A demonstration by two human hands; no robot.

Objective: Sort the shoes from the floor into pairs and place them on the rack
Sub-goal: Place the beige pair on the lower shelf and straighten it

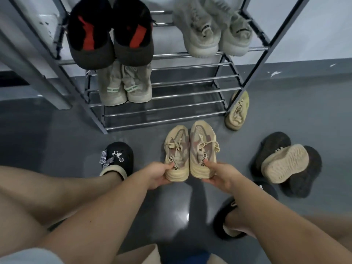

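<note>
Two tan sneakers sit side by side in front of the rack, toes toward it. My left hand (pixel 157 176) grips the heel of the left tan sneaker (pixel 176 153). My right hand (pixel 221 175) grips the heel of the right tan sneaker (pixel 202 149). The metal shoe rack (pixel 171 103) holds a black-and-red pair (pixel 110 33) and a fluffy grey pair (pixel 213 31) on an upper shelf, and a beige pair (pixel 123 86) on the lower shelf. On the floor lie a yellowish sneaker (pixel 237 111), a tan sneaker turned sole-up (pixel 284 162) and two dark sneakers (pixel 272 147).
My feet wear black clogs, one at the left (pixel 118 159) and one at the lower right (pixel 228 216). The grey floor (pixel 57 141) reflects a light below my hands. A grey post (pixel 34 69) stands left of the rack. The lower shelf's right half holds nothing.
</note>
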